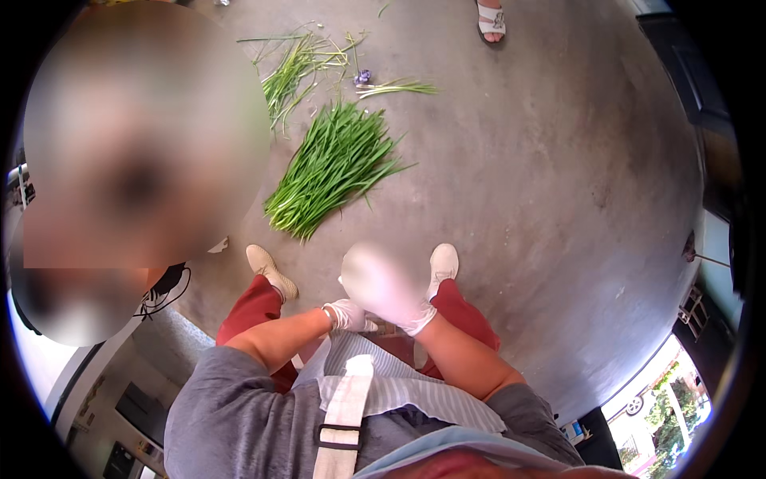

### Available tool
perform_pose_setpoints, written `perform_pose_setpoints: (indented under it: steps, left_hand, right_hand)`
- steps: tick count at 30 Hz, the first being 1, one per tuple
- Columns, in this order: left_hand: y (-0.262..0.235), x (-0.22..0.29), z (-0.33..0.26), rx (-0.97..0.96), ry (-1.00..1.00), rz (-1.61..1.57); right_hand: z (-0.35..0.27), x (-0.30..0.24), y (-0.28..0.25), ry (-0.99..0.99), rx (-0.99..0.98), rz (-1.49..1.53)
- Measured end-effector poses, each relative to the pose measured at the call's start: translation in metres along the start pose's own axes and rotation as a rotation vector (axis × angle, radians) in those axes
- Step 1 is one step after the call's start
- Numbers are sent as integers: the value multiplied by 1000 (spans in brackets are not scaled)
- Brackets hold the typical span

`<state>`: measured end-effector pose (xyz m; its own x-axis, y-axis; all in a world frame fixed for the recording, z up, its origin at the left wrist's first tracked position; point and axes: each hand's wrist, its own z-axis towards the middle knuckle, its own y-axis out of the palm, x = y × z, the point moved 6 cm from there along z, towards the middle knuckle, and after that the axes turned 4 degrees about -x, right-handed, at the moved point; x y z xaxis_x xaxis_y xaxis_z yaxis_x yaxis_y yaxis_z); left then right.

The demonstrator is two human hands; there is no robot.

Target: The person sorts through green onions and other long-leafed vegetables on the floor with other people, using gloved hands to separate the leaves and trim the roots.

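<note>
1. By the bright doorway (pixel 661 403), low on the right, I see a small blue thing (pixel 574 431). It is too tiny for me to tell if it has words on it.
2. The grey floor (pixel 550 176) spreads wide on my right, out to the dark wall side (pixel 692 76), where the picture bends.
3. The big green pile (pixel 331 169) of long, thin leaves lies on the floor, past my hands and a bit to the left. My hands are apart from it.
4. My left hand (pixel 348 314) wears a white glove and is low, by the striped apron (pixel 447 405). I cannot tell if its fingers pinch something.
5. My right hand (pixel 389 281), gloved too, is just beside it. It is blurry, so I cannot tell if it is spread or squeezing.
6. Past the pile are a messy green heap (pixel 295 76), a small bunch (pixel 399 86) and a little purple thing (pixel 362 77).
7. My left shoe (pixel 270 270) and right shoe (pixel 444 263) stand on each side of my hands. Someone's foot in a white sandal (pixel 492 20) is at the top.
8. A big blur hides much of the left side.
</note>
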<state>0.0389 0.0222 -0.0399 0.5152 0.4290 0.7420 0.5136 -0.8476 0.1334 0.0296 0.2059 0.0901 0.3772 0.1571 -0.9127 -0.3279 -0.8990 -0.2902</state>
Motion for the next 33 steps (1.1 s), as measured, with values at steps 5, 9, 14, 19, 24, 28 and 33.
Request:
perform_pose_setpoints:
  steps: [5,9,14,19,24,28,33]
  left_hand:
    - [-47,-12,-84,216,-58,32]
    - [-114,-36,-122,561,-162,551]
    - [-140,-37,-147,769,-270,783]
    - [-101,-43,-116,569,-243,785]
    - [-53,-52,-106,515,-346,873]
    - [-23,-48,-92,482,-419,911]
    - [-7,-28,-120,760,-377,903]
  right_hand:
    - [45,-3,-28,-71,34,-232]
    - [72,-10,-46,-155,78,-460]
    - [88,-46,-36,-254,96,-418]
    - [73,-58,-19,-299,2,-431]
    - [61,-46,-1,-208,-166,-821]
    - [61,-31,7,-47,-201,-670]
    - [52,-43,18,183,-294,-873]
